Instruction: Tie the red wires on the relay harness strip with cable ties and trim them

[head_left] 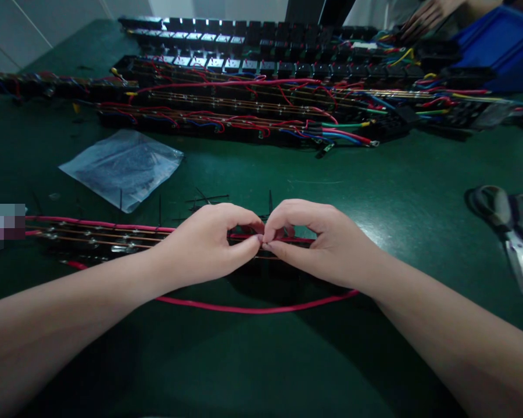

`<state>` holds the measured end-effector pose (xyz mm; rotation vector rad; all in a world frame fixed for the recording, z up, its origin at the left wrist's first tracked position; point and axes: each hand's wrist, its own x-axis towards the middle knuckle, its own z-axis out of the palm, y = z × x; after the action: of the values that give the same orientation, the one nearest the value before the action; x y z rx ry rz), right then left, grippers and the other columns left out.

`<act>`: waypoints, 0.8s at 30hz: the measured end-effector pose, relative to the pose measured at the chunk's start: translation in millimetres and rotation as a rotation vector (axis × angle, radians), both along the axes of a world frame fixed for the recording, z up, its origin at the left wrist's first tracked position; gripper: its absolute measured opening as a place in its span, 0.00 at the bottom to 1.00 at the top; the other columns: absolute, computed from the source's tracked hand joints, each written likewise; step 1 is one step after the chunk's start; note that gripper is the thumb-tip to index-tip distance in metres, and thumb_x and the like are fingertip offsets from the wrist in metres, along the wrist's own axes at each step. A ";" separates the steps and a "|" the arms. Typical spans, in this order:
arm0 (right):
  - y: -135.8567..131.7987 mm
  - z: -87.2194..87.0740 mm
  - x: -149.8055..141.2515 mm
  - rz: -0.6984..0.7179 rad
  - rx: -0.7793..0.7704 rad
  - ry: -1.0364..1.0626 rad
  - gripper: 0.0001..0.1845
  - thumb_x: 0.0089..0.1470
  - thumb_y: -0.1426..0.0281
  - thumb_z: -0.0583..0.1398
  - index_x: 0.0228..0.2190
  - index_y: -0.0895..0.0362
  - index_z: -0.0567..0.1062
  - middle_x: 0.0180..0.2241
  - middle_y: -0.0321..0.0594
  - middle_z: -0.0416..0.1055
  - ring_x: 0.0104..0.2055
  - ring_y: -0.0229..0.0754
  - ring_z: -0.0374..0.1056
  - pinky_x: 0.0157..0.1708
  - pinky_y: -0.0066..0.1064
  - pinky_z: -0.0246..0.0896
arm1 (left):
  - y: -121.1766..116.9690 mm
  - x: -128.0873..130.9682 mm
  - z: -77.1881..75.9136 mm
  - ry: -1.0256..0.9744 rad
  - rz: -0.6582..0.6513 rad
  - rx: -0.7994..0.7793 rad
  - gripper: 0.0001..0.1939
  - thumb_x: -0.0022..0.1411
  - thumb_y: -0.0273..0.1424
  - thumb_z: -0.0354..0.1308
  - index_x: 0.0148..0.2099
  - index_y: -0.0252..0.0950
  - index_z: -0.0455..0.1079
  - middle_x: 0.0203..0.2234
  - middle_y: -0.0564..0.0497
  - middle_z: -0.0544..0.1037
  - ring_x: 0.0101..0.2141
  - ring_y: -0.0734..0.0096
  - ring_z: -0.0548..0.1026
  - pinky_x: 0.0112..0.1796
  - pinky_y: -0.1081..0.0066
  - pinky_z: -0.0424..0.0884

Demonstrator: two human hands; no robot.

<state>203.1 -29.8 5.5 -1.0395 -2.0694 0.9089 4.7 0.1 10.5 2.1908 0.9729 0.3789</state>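
Note:
My left hand (213, 241) and my right hand (322, 238) meet fingertip to fingertip over a long black strip with copper-coloured rods (100, 238). Both are closed in a pinch around a thin black cable tie (270, 200), whose end pokes up behind the fingers; the pinched part is mostly hidden. Along the strip's far side runs a red wire (91, 222), passing behind both hands. Other cable ties (160, 210) stand upright on that wire to the left. A loop of red cable (253, 309) bows out on the near side, below my hands.
Loose cable ties (207, 200) and a clear plastic bag (126, 165) lie behind the strip. Scissors (512, 238) rest at the right. Several wired black strips (226, 110) fill the back. Another person's hand (429, 17) is at the upper right, near a blue bin (501, 46).

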 end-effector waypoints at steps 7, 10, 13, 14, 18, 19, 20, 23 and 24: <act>0.1 0.3 0.8 0.019 0.014 -0.002 0.06 0.52 0.80 0.63 0.29 0.58 0.77 0.32 0.36 0.73 0.34 0.34 0.70 0.35 0.26 0.64 | 0.4 0.0 -1.5 0.005 0.006 -0.006 0.07 0.58 0.29 0.54 0.34 0.38 0.74 0.31 0.59 0.78 0.35 0.74 0.73 0.36 0.73 0.65; 0.4 0.6 1.1 0.033 0.018 -0.003 0.06 0.52 0.80 0.63 0.30 0.58 0.78 0.33 0.37 0.73 0.35 0.34 0.70 0.36 0.25 0.64 | 0.5 -0.1 -1.7 0.016 0.012 -0.019 0.06 0.58 0.29 0.55 0.35 0.39 0.74 0.31 0.60 0.77 0.35 0.75 0.73 0.36 0.73 0.64; 0.9 0.1 2.0 0.040 0.023 -0.004 0.06 0.53 0.80 0.63 0.30 0.58 0.78 0.33 0.36 0.73 0.35 0.33 0.70 0.36 0.25 0.64 | 0.6 -0.2 -2.1 0.022 0.014 -0.022 0.06 0.58 0.29 0.55 0.35 0.39 0.73 0.31 0.60 0.76 0.35 0.75 0.72 0.35 0.73 0.63; 1.1 -0.1 2.2 0.045 0.026 -0.004 0.06 0.53 0.80 0.63 0.30 0.58 0.78 0.33 0.36 0.73 0.35 0.33 0.70 0.36 0.25 0.64 | 0.6 -0.1 -2.3 0.022 0.013 -0.022 0.06 0.58 0.29 0.55 0.35 0.39 0.73 0.30 0.60 0.76 0.35 0.75 0.72 0.35 0.74 0.63; 1.5 -0.5 2.2 0.056 0.027 -0.002 0.07 0.53 0.81 0.62 0.30 0.58 0.77 0.33 0.36 0.72 0.35 0.34 0.70 0.36 0.26 0.65 | 0.6 0.0 -3.2 0.016 0.020 -0.014 0.05 0.58 0.29 0.55 0.35 0.39 0.73 0.30 0.60 0.76 0.34 0.75 0.72 0.35 0.74 0.63; 1.6 -0.3 1.9 0.054 0.029 0.001 0.07 0.53 0.81 0.62 0.30 0.58 0.77 0.33 0.36 0.72 0.35 0.34 0.70 0.36 0.26 0.64 | 0.5 0.1 -3.3 0.017 0.023 -0.012 0.05 0.58 0.29 0.55 0.35 0.39 0.73 0.30 0.60 0.76 0.34 0.75 0.72 0.35 0.73 0.63; 1.6 0.0 1.7 0.051 0.030 0.003 0.07 0.53 0.81 0.62 0.30 0.58 0.77 0.33 0.36 0.72 0.35 0.34 0.70 0.36 0.26 0.64 | 0.3 0.1 -3.4 0.018 0.025 -0.012 0.06 0.58 0.29 0.55 0.35 0.39 0.72 0.30 0.59 0.76 0.34 0.74 0.72 0.36 0.73 0.63; 1.8 0.6 1.4 0.051 0.032 0.008 0.07 0.53 0.81 0.62 0.30 0.59 0.77 0.33 0.36 0.72 0.35 0.34 0.70 0.37 0.26 0.64 | -0.2 0.2 -3.4 0.024 0.028 -0.014 0.06 0.57 0.29 0.54 0.35 0.40 0.72 0.30 0.59 0.76 0.35 0.73 0.72 0.36 0.72 0.63; 1.9 0.7 1.5 0.052 0.030 0.009 0.07 0.53 0.81 0.62 0.30 0.59 0.77 0.33 0.36 0.72 0.35 0.34 0.70 0.37 0.26 0.64 | -0.4 0.3 -3.4 0.027 0.029 -0.011 0.06 0.57 0.29 0.54 0.35 0.40 0.72 0.30 0.59 0.76 0.35 0.73 0.72 0.35 0.72 0.63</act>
<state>204.7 -27.9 6.2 -0.9686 -2.1048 0.9043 4.9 -0.3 7.1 2.1790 1.0205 0.3572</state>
